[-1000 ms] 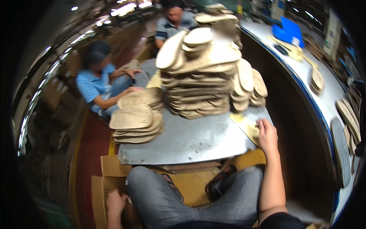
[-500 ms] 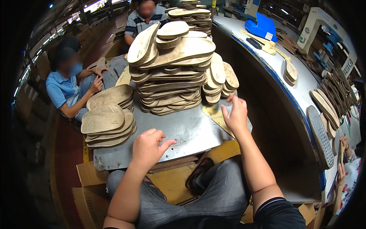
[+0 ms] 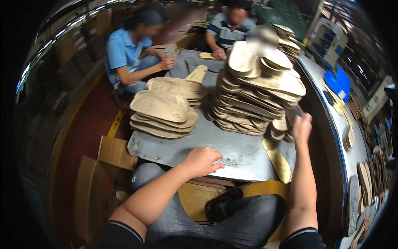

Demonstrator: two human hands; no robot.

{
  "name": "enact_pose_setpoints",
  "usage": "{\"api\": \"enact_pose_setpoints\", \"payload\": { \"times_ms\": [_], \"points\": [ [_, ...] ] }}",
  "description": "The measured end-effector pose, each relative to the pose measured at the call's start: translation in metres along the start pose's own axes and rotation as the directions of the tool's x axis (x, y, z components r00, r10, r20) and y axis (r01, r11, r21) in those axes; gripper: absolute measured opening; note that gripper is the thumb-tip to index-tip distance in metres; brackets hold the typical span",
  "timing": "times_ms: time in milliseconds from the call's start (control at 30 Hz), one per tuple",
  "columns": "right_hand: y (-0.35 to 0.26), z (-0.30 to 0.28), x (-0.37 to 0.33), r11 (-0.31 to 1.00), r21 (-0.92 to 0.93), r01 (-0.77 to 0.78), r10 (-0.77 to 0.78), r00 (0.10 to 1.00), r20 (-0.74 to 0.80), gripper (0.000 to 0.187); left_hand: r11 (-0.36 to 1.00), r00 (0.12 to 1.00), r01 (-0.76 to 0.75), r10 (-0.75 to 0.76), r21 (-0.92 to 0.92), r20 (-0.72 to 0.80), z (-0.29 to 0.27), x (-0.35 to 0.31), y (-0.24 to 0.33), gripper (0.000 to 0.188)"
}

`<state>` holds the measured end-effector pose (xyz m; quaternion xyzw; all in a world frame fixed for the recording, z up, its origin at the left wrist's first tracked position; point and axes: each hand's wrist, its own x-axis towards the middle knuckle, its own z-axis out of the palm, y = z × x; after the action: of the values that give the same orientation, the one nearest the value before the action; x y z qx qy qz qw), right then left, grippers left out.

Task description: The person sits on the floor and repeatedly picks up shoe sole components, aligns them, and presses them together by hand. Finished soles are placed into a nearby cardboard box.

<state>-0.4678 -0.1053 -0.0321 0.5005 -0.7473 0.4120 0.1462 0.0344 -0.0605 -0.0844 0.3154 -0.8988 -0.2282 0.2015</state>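
Observation:
My left hand (image 3: 203, 162) hovers over the near edge of the grey metal table (image 3: 166, 149), empty, its fingers loosely bent and the thumb apart. At the right edge, my right hand (image 3: 302, 126) has its fingers curled round the edge of a dark, blurred shoe sole (image 3: 294, 114); its fingertips are partly hidden. That sole is beside a short stack of soles (image 3: 279, 126). A tall pile of tan cork-like soles (image 3: 244, 106) rises to the left of it. Closer to me, a yellow sole-shaped piece (image 3: 278, 162) lies on the table.
Another stack of soles (image 3: 159, 110) sits at the table's left. Two people work across from me, one in a blue shirt (image 3: 120, 50). To the right runs a long white bench (image 3: 338, 124) bearing soles and a blue container (image 3: 338, 83). Cardboard boxes (image 3: 93, 186) stand at lower left.
My view has swung left, so the table appears further right. My right hand's fingers have closed at the short stack, where a dark sole surface now shows. The left hand stays empty.

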Motion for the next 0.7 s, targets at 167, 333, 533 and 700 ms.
{"api": "enact_pose_setpoints", "payload": {
  "times_ms": [167, 333, 533, 700],
  "points": [
    [0.022, -0.075, -0.059, 0.815, 0.531, -0.234, 0.282, 0.959, -0.010, 0.036, 0.989, 1.000, 0.025, -0.027, -0.143, -0.014, 0.004, -0.005, 0.014, 0.042],
    [-0.099, -0.163, -0.225, 0.939, 0.339, -0.052, 0.088, 0.992, -0.094, 0.015, 0.348, 0.949, 0.309, -0.172, -0.885, 0.263, 0.051, 0.010, 0.050, 0.089],
    [-0.200, -0.145, -0.372, 0.901, 0.409, 0.146, -0.303, 0.886, 0.352, 0.050, -0.538, 0.805, 0.383, -0.204, -0.751, 0.557, 0.070, 0.008, 0.081, 0.082],
    [-0.197, -0.137, -0.339, 0.708, 0.691, -0.146, -0.287, 0.835, 0.470, 0.058, -0.504, 0.773, 0.411, -0.249, -0.760, 0.584, 0.036, -0.016, 0.046, 0.058]
  ]
}}
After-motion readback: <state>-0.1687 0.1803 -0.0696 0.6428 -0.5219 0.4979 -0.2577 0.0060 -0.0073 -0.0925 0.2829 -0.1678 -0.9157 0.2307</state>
